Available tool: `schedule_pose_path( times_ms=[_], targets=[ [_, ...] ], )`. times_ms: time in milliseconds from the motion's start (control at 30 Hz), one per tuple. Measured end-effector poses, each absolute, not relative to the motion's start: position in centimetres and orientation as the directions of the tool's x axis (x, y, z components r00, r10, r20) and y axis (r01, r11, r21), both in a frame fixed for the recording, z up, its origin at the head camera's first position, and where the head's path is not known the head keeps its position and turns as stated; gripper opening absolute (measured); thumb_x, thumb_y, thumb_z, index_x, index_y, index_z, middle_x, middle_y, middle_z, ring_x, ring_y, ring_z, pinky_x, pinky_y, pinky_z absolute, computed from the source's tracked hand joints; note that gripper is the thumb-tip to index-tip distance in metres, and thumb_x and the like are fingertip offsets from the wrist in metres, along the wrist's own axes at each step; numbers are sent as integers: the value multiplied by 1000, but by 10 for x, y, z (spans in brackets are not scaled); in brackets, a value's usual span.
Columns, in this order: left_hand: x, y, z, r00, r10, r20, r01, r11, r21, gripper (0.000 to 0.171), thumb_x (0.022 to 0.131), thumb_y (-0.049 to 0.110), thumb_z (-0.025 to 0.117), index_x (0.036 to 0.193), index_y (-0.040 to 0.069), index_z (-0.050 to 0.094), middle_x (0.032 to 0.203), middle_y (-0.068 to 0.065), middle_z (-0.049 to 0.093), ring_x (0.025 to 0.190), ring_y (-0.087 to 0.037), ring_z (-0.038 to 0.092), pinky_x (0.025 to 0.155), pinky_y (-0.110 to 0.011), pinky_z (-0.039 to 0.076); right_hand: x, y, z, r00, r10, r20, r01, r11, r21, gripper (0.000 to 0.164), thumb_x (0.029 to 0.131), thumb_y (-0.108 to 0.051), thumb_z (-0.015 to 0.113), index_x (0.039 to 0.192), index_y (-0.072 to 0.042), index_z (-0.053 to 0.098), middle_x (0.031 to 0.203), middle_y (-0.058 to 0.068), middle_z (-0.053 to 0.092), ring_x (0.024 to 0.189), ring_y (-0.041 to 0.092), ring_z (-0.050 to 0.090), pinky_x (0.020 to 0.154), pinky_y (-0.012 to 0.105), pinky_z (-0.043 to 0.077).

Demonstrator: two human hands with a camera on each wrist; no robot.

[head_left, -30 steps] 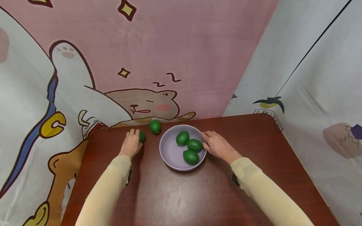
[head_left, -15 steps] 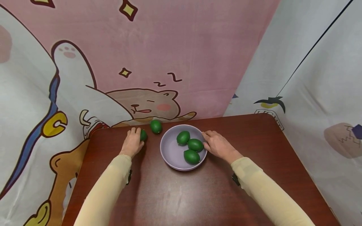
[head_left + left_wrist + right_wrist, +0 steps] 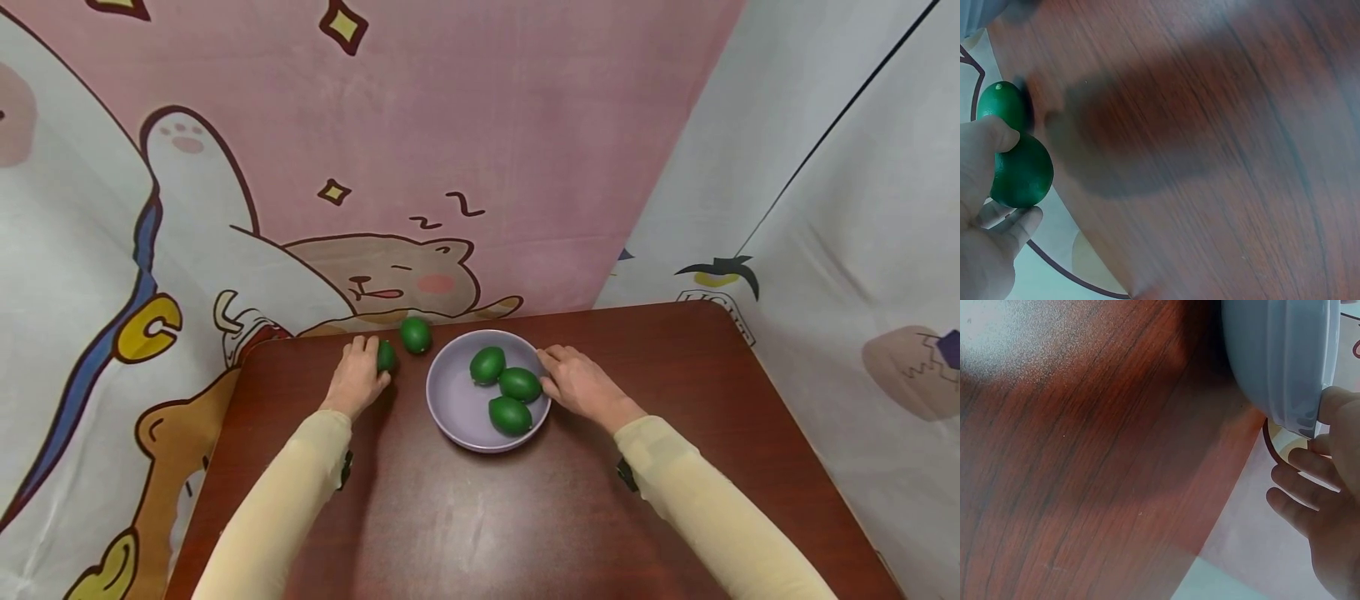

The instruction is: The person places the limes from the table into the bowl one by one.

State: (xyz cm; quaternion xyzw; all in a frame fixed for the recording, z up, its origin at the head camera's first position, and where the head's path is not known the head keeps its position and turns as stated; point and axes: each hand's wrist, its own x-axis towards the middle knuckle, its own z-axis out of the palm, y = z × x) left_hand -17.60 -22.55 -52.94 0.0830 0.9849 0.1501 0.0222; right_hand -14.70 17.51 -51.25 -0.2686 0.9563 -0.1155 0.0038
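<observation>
"What's in the left hand on your feed?"
"I see the left hand (image 3: 356, 375) gripping a green lime (image 3: 386, 357), thumb and fingers parted just enough to fit around it, left of the purple bowl (image 3: 452, 408)."
"And the right?"
"I have the right hand (image 3: 585, 387) touching the bowl's right rim, its fingers fairly straight and slightly spread. I can't tell how firmly it presses."
"And the rest?"
"I count three limes (image 3: 510, 415) inside the bowl, toward its right. One loose lime (image 3: 416, 334) sits near the brown table's (image 3: 465, 517) far edge, just beyond the green lime and to its right."
</observation>
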Motion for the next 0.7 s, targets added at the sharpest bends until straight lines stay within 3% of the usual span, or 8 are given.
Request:
schedule_pose_path(
  times_ms=[700],
  targets=[
    [-171, -213, -516, -979, 205, -3, 193, 927, 322, 60, 89, 17, 73, 139, -5, 48, 126, -25, 49, 107, -38, 51, 84, -53, 54, -146, 175, -517, -833, -537, 130, -553, 803, -223, 45, 97, -16, 66, 135, 9, 58, 127, 22, 63, 117, 39, 60, 106, 51, 48]
  ],
)
